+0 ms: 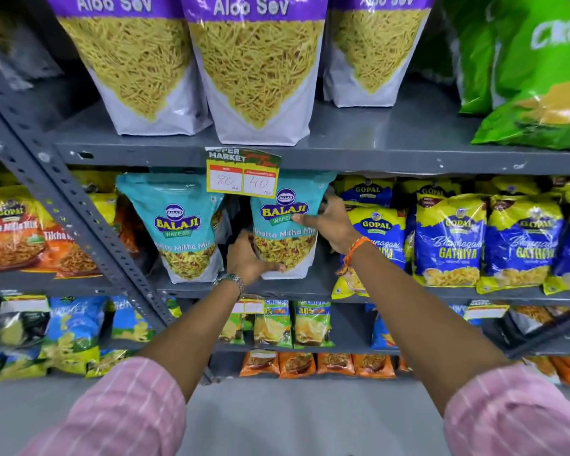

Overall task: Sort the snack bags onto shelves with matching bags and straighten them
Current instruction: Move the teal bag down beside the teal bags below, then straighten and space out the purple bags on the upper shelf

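A teal Balaji Khatta Mitha Mix bag (285, 232) stands upright on the middle grey shelf (310, 286). My left hand (249, 258) grips its lower left corner from below. My right hand (329, 227) holds its right edge, thumb across the front. A second matching teal Balaji bag (178, 225) stands just to the left, a dark gap between them. Blue and yellow Gopal Gathiya bags (448, 238) fill the shelf to the right; one of them (375, 245) sits right behind my right wrist.
Three purple-topped Aloo Sev bags (257, 67) stand on the shelf above, green bags (540, 77) to their right. A price tag (242, 179) hangs from that shelf's edge. A slanted grey upright (79, 218) crosses the left. Orange Tikha Mitha Mix bags (17, 238) sit left; chips bags (290, 324) below.
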Tool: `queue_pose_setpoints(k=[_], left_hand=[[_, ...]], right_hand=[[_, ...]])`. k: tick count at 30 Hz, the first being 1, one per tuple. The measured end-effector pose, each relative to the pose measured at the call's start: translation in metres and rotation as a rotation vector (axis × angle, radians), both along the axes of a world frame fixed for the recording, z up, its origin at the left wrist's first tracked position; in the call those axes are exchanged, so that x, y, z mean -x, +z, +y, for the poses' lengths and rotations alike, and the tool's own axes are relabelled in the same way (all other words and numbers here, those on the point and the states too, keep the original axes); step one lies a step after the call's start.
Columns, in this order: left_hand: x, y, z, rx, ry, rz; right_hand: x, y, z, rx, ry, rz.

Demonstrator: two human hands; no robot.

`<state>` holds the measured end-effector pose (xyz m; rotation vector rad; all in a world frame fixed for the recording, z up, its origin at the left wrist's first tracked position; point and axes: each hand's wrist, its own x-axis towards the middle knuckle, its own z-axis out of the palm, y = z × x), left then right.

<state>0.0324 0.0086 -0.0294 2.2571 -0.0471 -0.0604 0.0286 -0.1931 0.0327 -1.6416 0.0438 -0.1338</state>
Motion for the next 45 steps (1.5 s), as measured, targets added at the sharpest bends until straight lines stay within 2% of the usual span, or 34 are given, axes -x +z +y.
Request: queue_pose_setpoints(k=[11, 22, 25, 29, 34, 37, 40, 45], left_hand=[[-0.013, -0.034, 0.0, 0.073, 0.074, 0.003], [-0.001, -0.03, -0.004, 0.062, 0.069, 0.019], [0.012, -0.029, 0.005, 0.164, 0.106, 0.0], [0.053, 0.001, 0.019, 0.425, 0.2, 0.018], [0.083, 0.057, 0.045, 0.48, 0.225, -0.282], [0.082, 0.119, 0.054, 0.561, 0.231, -0.505], [0.073, 0.173, 0.057, 0.534, 0.147, -0.658], [0.042, 0.229, 0.049, 0.331, 0.021, -0.616]], right_hand=[[-0.014, -0.031, 0.004, 0.007, -0.018, 0.052], [-0.004, -0.029, 0.004, 0.072, -0.044, 0.087], [0.014, -0.019, -0.002, 0.069, -0.091, 0.059], [0.064, 0.003, -0.004, 0.07, -0.312, -0.026], [0.111, 0.047, -0.004, 0.105, -0.511, -0.267], [0.115, 0.097, -0.002, 0.002, -0.561, -0.473], [0.103, 0.152, 0.002, -0.094, -0.503, -0.594], [0.054, 0.228, 0.014, -0.063, -0.264, -0.547]])
